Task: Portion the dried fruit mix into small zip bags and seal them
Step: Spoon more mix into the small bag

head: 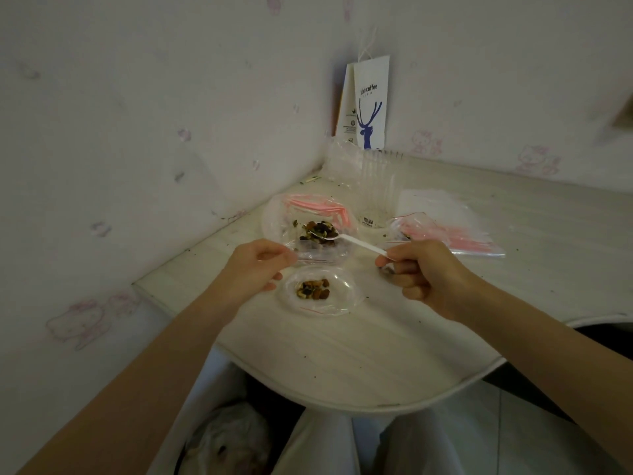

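Note:
My right hand (419, 272) pinches the handle of a white plastic spoon (356, 242). The spoon's bowl, loaded with dried fruit mix (317, 230), hovers over a small clear zip bag (318, 253). My left hand (255, 269) pinches that bag's left edge and holds it up. The bag has some fruit inside. Close in front of it, a clear plastic dish (346, 296) on the table holds a small pile of the fruit mix (313, 289) and a zip bag with a red strip.
A clear plate (274, 214) with red-striped zip bags sits behind the held bag. More zip bags (455, 238) lie at right, near a stack of clear cups (375, 190). A white coffee paper bag (370, 104) stands in the wall corner. The table's curved edge (342, 404) is near me.

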